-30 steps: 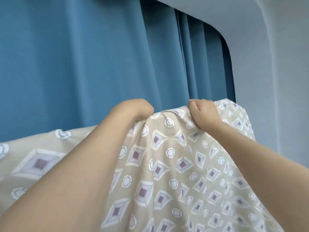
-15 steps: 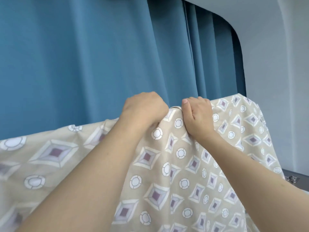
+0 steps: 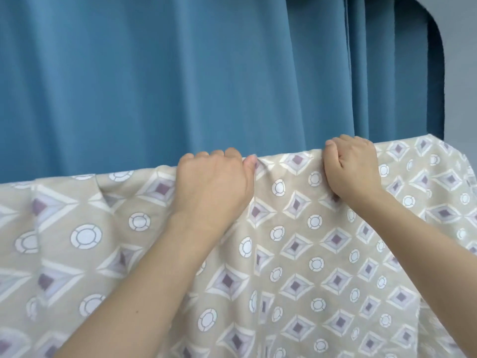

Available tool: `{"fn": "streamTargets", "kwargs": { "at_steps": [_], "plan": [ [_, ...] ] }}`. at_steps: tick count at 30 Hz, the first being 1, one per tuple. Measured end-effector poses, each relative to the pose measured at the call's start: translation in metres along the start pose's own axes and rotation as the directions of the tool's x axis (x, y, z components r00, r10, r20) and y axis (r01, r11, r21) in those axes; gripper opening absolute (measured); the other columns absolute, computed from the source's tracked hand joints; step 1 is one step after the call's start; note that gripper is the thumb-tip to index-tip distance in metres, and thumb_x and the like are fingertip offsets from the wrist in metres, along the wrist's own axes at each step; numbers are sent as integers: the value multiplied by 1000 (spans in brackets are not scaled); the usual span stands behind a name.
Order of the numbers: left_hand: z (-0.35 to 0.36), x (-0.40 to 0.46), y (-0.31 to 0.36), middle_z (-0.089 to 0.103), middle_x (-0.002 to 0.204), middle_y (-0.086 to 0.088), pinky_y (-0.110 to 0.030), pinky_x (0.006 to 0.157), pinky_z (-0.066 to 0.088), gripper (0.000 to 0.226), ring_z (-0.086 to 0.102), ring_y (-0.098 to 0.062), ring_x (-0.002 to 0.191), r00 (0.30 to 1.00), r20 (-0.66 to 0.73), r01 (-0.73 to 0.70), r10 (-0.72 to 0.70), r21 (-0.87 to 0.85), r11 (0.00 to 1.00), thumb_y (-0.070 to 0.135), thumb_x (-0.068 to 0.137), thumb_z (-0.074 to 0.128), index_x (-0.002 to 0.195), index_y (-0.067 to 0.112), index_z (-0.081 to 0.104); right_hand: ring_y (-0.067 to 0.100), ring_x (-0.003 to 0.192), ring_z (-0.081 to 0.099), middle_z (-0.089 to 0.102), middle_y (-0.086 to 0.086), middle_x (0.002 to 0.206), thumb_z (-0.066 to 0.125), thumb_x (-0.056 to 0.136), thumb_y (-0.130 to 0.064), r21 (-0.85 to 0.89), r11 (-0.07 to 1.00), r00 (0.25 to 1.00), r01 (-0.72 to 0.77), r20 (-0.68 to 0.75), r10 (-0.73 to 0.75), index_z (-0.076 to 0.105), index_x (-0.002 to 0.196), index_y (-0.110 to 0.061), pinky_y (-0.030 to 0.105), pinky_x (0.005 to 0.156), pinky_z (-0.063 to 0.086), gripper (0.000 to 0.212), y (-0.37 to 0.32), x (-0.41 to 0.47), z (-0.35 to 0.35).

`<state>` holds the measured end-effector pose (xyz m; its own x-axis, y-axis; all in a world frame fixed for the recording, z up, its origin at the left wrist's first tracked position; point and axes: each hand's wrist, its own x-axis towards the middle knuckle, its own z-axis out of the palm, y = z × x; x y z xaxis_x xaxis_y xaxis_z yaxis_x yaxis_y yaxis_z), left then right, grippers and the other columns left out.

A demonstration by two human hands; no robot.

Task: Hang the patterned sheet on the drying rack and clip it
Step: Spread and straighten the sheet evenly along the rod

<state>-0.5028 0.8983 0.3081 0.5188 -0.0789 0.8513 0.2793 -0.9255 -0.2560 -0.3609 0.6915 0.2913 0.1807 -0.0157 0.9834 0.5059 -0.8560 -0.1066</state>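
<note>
The patterned sheet [image 3: 296,254], beige with diamonds and white circles, fills the lower half of the head view and hangs down from a raised top line. My left hand [image 3: 214,182] grips that top fold near the middle, fingers curled over the far side. My right hand [image 3: 351,169] is fisted on the same fold further right, thumb in front. The drying rack is hidden under the cloth. No clip is in sight.
A blue curtain [image 3: 180,73] hangs close behind the sheet across most of the view. A pale grey wall [image 3: 462,73] stands at the right edge.
Both hands have moved apart along the sheet's top fold, which now lies flatter and more level. The view has shifted so the sheet's top line sits lower.
</note>
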Motion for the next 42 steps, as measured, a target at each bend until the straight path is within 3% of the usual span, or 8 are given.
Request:
{"fn": "streamTargets", "kwargs": {
  "at_steps": [4,9,16,20,25,31,37,42],
  "plan": [
    [-4,38,-2,41,75,0,-34,71,32,42,43,-26,80,941,337,31,35,-188,982,39,103,19,75,17,42,27,66,48,54,5,69,28,96,-27,163,969,982,187,8,-191,60,77,-8,41,67,37,42,-38,-5,-3],
    [-5,59,-9,45,80,5,-35,74,37,32,48,-21,77,821,547,41,164,-344,938,26,98,24,71,16,39,26,54,34,36,-2,56,21,97,-30,30,991,992,129,-2,-129,33,61,-16,36,59,26,41,-69,-11,9],
    [-3,-23,-27,57,86,-10,-42,73,34,34,50,-32,80,988,-81,128,-128,-5,992,37,98,31,88,13,54,27,49,31,29,-3,49,25,93,-25,-22,999,998,37,-50,-38,25,54,-16,37,57,28,40,-75,-7,16],
    [6,-55,-48,54,94,-14,-51,89,35,42,47,-34,87,988,-89,136,-129,78,988,42,98,34,105,9,58,29,48,33,29,0,46,25,91,-26,-30,999,999,28,-29,-29,25,51,-15,36,56,29,42,-73,-6,12],
    [-4,-24,-67,55,65,-5,-34,61,33,47,44,-27,63,996,6,86,-86,31,996,41,100,23,68,17,48,32,50,38,34,1,47,21,91,-31,16,993,991,116,67,-117,37,51,-10,34,58,25,47,-93,3,-4],
    [-8,8,-73,49,73,-1,-32,59,28,43,45,-26,70,953,274,164,-126,-121,979,36,100,17,75,16,47,27,53,39,39,-2,52,15,98,-39,122,966,965,226,109,-240,32,58,-18,34,55,23,48,-142,-8,1],
    [2,-52,-79,55,79,-7,-45,83,36,43,48,-32,77,947,-172,272,-272,-22,962,37,102,25,81,14,54,28,40,27,19,-3,39,30,93,-26,15,997,997,73,3,-73,14,47,-17,30,53,17,50,-147,-9,7],
    [-7,-53,-102,61,77,-11,-45,81,37,52,52,-33,75,954,-37,300,-299,55,952,37,102,21,76,12,58,28,41,29,18,-3,38,28,92,-27,-9,997,996,78,38,-78,16,45,-16,30,54,22,50,-157,-10,10]
  ]
}}
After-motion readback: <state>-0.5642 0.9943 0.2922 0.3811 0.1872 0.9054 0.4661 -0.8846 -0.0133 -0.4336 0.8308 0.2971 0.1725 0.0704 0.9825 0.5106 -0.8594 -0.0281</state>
